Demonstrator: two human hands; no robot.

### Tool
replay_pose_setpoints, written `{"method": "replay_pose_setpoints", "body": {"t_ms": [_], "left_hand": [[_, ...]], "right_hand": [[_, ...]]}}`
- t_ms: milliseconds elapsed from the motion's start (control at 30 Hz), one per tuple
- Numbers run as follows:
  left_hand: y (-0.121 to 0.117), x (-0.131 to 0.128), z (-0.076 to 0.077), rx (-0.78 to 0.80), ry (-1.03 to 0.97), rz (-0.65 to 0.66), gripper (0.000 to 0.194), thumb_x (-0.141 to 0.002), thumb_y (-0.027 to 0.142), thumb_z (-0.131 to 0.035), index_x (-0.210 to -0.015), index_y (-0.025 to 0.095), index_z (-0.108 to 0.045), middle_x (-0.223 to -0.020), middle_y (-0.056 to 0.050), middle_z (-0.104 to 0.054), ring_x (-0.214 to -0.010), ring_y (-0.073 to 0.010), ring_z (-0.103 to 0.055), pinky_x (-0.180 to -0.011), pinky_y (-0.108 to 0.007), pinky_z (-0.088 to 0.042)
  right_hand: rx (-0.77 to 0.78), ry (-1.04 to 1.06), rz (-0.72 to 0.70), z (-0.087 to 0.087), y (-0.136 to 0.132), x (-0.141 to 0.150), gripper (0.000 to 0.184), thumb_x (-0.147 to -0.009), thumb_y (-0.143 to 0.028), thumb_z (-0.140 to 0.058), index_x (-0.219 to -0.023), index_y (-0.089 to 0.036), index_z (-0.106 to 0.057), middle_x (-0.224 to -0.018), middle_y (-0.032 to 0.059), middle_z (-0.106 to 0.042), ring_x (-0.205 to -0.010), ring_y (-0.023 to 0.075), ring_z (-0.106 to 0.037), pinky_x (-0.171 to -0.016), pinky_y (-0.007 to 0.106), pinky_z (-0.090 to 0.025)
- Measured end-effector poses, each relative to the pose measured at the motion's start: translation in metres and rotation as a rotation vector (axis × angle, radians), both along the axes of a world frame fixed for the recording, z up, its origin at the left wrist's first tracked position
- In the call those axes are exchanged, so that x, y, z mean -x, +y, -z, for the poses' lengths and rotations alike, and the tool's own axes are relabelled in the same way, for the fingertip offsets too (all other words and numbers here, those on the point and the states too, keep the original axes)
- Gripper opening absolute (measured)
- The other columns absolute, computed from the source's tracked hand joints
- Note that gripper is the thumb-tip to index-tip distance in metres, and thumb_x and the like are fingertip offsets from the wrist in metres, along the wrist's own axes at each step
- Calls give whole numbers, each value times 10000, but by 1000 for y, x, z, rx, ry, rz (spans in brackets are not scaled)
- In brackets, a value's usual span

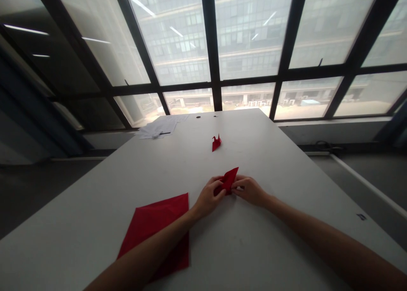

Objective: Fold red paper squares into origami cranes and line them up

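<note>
Between my two hands is a piece of folded red paper [229, 180], with one pointed flap rising up and to the right. My left hand [210, 195] grips its left side, thumb toward me and fingers behind. On the right edge, my right hand [249, 190] pinches the paper low down between thumb and fingertips. Parts of the folds are hidden by the fingers. Farther up the table stands a finished red origami crane [216, 143]. Under my left forearm lies a larger flat sheet of red paper [159, 223], partly covered by the arm.
The white table [270, 155] stretches away toward large dark-framed windows [216, 49]. Loose white papers [159, 127] with a dark pen [164, 133] lie at the far left. A small dark mark [361, 216] is near the right edge. A cable [329, 146] rests beyond the table, right.
</note>
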State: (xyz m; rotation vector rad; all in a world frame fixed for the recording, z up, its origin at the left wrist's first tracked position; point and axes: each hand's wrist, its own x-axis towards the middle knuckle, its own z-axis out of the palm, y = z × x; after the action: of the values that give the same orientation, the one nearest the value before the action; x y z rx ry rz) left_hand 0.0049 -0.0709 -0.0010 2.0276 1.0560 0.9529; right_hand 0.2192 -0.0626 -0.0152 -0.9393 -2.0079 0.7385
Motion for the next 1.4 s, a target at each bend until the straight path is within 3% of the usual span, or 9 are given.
{"method": "replay_pose_setpoints", "body": {"t_ms": [200,400,500,567,667,900,1067,1233,1400], "left_hand": [[4,3,7,7,-10,33,156,-865,143,-635,-936,215,-753,-1344,-88,-545,-1236,-250,-550,-1093,-400,-440],[0,3,8,-121,138,19,174,-865,133,-635,-941,245,-745,-1379,-69,-515,-1277,-259,-503,-1106,-436,-431],[-5,1,3,-206,272,-43,84,-847,253,-712,-925,240,-740,-1426,-78,-481,-1318,-311,-461,-1114,-509,-406],[-6,-1,1,-270,341,-110,129,-819,325,-757,-914,238,-744,-1466,-80,-449,-1378,-356,-387,-1136,-567,-352],[-5,-4,2,-321,374,-154,114,-805,307,-776,-901,248,-757,-1520,-57,-400,-1446,-377,-277,-1160,-597,-297],[4,-4,15,-287,303,-142,27,-815,228,-754,-838,235,-767,-1481,-62,-450,-1394,-334,-372,-1164,-550,-332],[5,-5,11,-223,243,-129,26,-826,241,-744,-832,219,-755,-1471,-84,-436,-1352,-321,-418,-1147,-531,-360],[5,-6,6,-171,263,-148,146,-899,253,-647,-790,211,-735,-1448,-79,-443,-1318,-303,-441,-1129,-523,-371],[6,-7,9,-134,277,-167,144,-913,267,-624,-818,201,-711,-1411,-85,-443,-1289,-300,-456,-1117,-510,-382]], "right_hand": [[-21,-52,73,0,0,-1,166,-855,-188,-621,-899,-230,-775,-849,22,-698,-654,137,-553,-629,255,-415],[10,10,219,3,10,-3,312,-922,-357,-575,-713,-161,-698,-683,26,-628,-600,142,-495,-579,269,-363],[27,41,191,3,11,-2,255,-894,-338,-610,-724,-162,-684,-695,15,-646,-610,138,-499,-584,259,-374],[35,58,169,2,10,-1,251,-891,-326,-610,-708,-164,-664,-684,5,-636,-603,131,-487,-575,252,-371],[34,77,156,2,9,1,264,-886,-308,-611,-664,-166,-629,-654,-10,-600,-591,123,-464,-562,249,-353],[7,90,159,2,8,2,275,-875,-291,-614,-629,-170,-609,-643,-17,-564,-582,114,-448,-568,249,-339],[9,87,172,4,11,3,298,-877,-291,-584,-605,-170,-577,-623,-22,-537,-573,112,-425,-558,251,-318],[33,96,194,8,15,3,293,-861,-297,-561,-597,-174,-534,-600,-33,-517,-573,110,-400,-550,245,-303],[72,105,245,10,18,2,298,-824,-290,-539,-554,-179,-484,-532,-48,-452,-533,103,-356,-511,242,-257]]}}
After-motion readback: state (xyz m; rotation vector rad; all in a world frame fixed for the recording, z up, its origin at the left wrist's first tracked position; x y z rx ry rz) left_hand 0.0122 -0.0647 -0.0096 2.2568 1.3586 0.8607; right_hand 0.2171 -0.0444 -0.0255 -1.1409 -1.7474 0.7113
